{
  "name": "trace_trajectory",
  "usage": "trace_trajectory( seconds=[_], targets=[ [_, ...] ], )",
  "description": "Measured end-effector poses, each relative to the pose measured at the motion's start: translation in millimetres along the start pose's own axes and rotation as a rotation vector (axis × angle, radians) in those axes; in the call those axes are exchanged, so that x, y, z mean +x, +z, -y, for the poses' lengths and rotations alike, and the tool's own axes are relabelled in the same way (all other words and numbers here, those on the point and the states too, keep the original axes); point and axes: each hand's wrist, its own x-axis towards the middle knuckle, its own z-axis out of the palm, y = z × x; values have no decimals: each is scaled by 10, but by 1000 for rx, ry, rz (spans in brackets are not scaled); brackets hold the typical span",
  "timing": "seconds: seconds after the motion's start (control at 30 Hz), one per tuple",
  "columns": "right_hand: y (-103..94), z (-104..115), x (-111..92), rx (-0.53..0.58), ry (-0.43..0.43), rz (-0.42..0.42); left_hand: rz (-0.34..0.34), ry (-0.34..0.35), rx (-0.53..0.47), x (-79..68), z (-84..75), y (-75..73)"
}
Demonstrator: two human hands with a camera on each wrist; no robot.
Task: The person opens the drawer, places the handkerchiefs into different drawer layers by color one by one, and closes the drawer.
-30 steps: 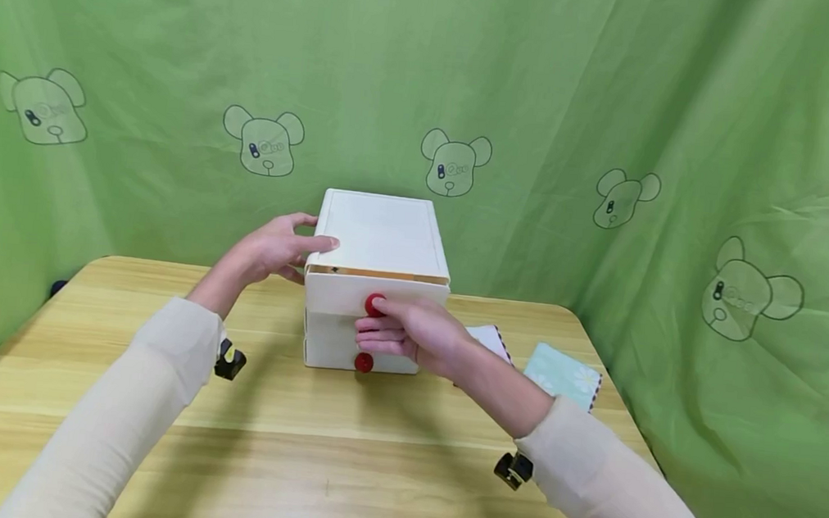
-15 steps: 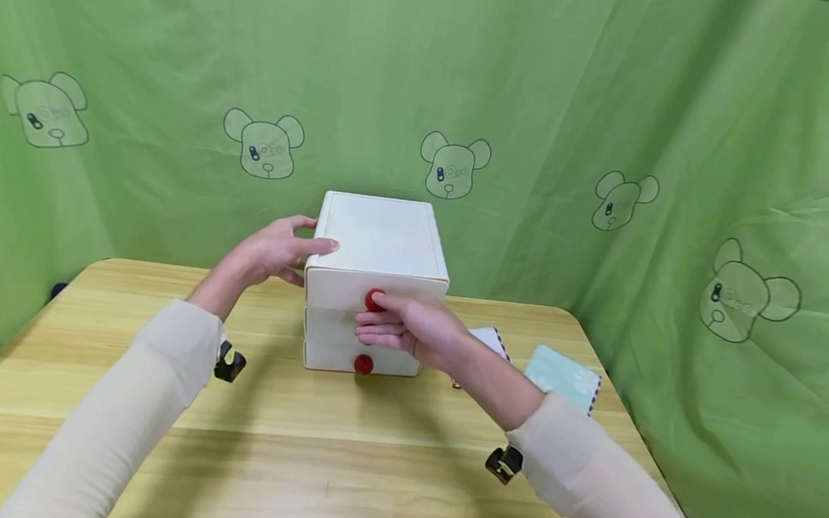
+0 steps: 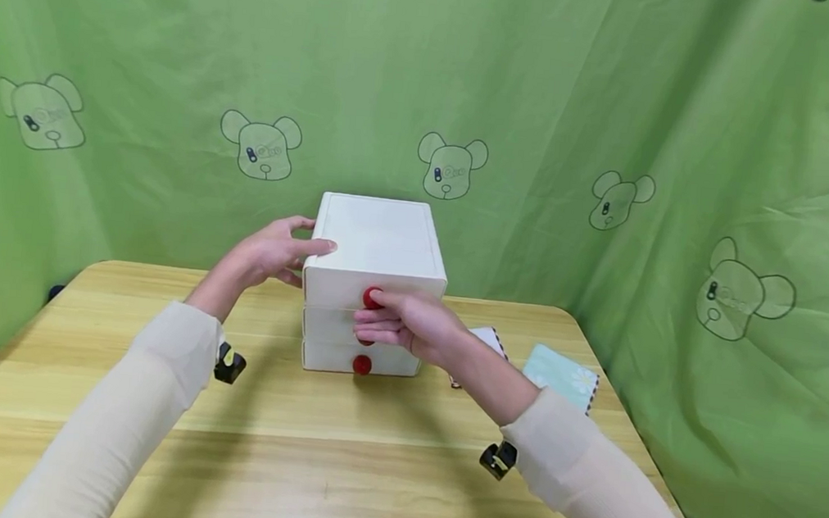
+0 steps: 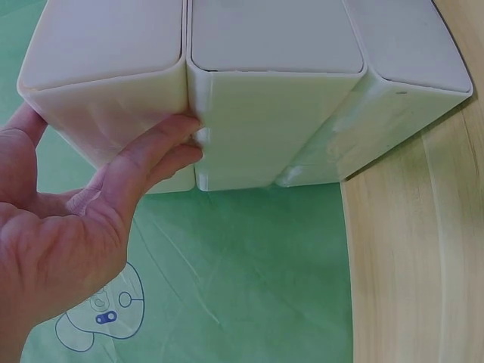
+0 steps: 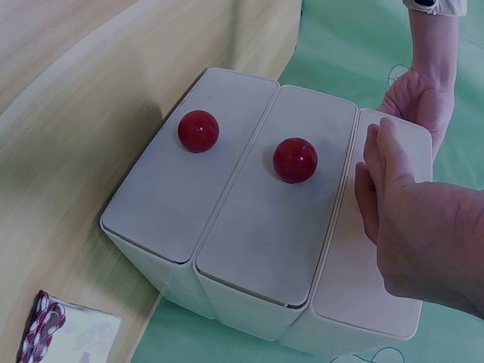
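A white three-drawer cabinet [image 3: 379, 235] stands on the wooden table, its drawer fronts toward me. My left hand [image 3: 267, 250] braces its upper left side, thumb on the top and fingers against the side wall [image 4: 136, 113]. At the top drawer front [image 3: 330, 289], my right hand [image 3: 423, 326] presses the red knob [image 3: 372, 297] with its thumb. The other fingers extend below that knob and mostly cover the middle one in the head view. The right wrist view shows the middle knob [image 5: 295, 159] and bottom knob [image 5: 198, 131] plainly; the hand hides the top knob there.
Right of the cabinet, a white cloth item [image 3: 487, 343] with a patterned edge lies partly behind the right forearm. Farther right lies a mint cloth piece [image 3: 560, 375] with white flowers. A green curtain [image 3: 371, 82] with bear drawings hangs around the table [image 3: 277, 477].
The top drawer has slid back in, pushed by my right hand, and the gap under the cabinet's top has closed. My left hand has stayed in place on the cabinet.
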Motion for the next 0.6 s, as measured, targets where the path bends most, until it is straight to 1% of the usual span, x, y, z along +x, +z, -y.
trace_trajectory(
  seconds=[0.17, 0.37, 0.6],
  targets=[
    [0, 3, -14, -6, -1, 7, 2, -1, -4, 13, 12, -6],
    [-30, 9, -40, -39, -3, 26, 5, 0, -7, 7, 6, -2],
    [-128, -49, -80, -88, 23, 88, 7, 2, 1, -6, 1, 0]
  ],
)
